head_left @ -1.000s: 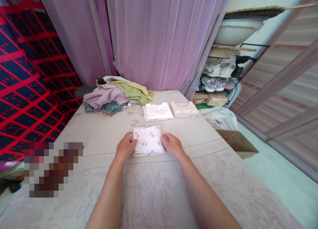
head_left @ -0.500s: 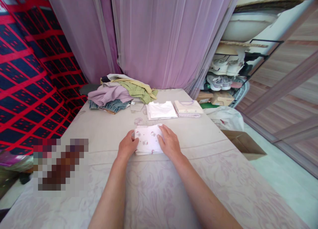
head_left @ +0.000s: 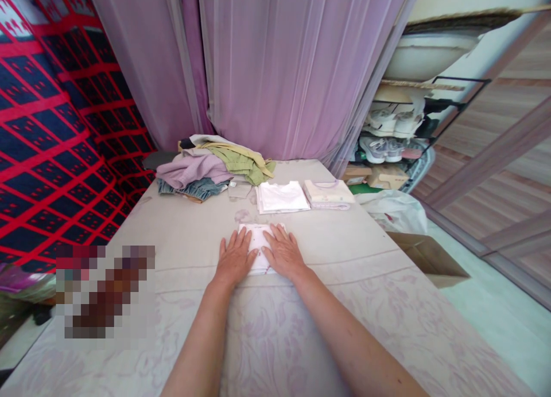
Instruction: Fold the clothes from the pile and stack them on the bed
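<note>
A folded white garment [head_left: 260,261] with a small print lies on the patterned bed cover [head_left: 275,334] in front of me. My left hand [head_left: 236,258] rests flat on its left part, fingers spread. On the right part my right hand [head_left: 283,251] presses down the same way, palm down with fingers apart. Much of the cloth is hidden beneath both hands. Just beyond it are a folded white shirt [head_left: 282,197] and, beside that, a folded cream garment [head_left: 329,193] with a lilac neckline.
A loose heap of clothes, with a lilac top [head_left: 193,166] and a green piece [head_left: 243,164], lies at the far left. Purple curtains [head_left: 293,70] hang behind. To the right stand a shoe rack with sneakers [head_left: 381,148] and an open cardboard box [head_left: 426,259].
Both hands have gone from holding the garment's side edges to lying flat on top of it, closer together. The view has shifted slightly.
</note>
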### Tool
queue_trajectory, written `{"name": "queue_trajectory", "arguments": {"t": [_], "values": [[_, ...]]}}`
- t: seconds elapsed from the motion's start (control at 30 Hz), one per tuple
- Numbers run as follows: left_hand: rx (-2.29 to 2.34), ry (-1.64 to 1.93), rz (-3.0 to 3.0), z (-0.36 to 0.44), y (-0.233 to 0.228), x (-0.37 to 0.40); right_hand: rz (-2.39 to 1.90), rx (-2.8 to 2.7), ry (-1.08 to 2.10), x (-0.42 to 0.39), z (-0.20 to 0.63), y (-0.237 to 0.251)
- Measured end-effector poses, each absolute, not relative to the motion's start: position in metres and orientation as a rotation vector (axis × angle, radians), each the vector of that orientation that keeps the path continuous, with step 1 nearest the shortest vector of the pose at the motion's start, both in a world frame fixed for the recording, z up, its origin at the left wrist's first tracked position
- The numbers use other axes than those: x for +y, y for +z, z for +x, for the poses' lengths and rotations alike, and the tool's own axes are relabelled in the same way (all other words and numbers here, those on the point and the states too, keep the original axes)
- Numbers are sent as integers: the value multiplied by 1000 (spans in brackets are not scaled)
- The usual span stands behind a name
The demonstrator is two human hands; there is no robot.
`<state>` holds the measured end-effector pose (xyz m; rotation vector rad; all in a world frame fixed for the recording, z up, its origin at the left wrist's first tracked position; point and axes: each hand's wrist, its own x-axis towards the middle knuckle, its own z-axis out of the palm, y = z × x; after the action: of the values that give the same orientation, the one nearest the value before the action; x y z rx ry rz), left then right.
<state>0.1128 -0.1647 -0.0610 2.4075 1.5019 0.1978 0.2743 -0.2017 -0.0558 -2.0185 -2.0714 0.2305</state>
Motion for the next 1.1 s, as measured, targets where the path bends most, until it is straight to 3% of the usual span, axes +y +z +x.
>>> {"name": "queue_trajectory", "arguments": {"t": [0.13, 0.27, 0.43, 0.73, 0.93, 1.1], "values": [[1420, 437, 2267, 104, -64, -157, -1905, -1908, 243, -203, 288, -57], [1545, 897, 1826, 93, -71, -143, -2143, -1453, 432, -206, 308, -52], [1603, 1041, 1695, 89, -82, -137, -2321, -1553, 634, -202, 311, -42], [1561, 905, 1972, 96, -67, -148, -2328, -1404, 552, -211, 331, -33], [1744, 569, 2126, 96, -42, -158, -1704, -1965, 360, -245, 314, -42], [1770, 303, 2087, 93, -27, -167, -1669, -2020, 290, -255, 318, -59]]}}
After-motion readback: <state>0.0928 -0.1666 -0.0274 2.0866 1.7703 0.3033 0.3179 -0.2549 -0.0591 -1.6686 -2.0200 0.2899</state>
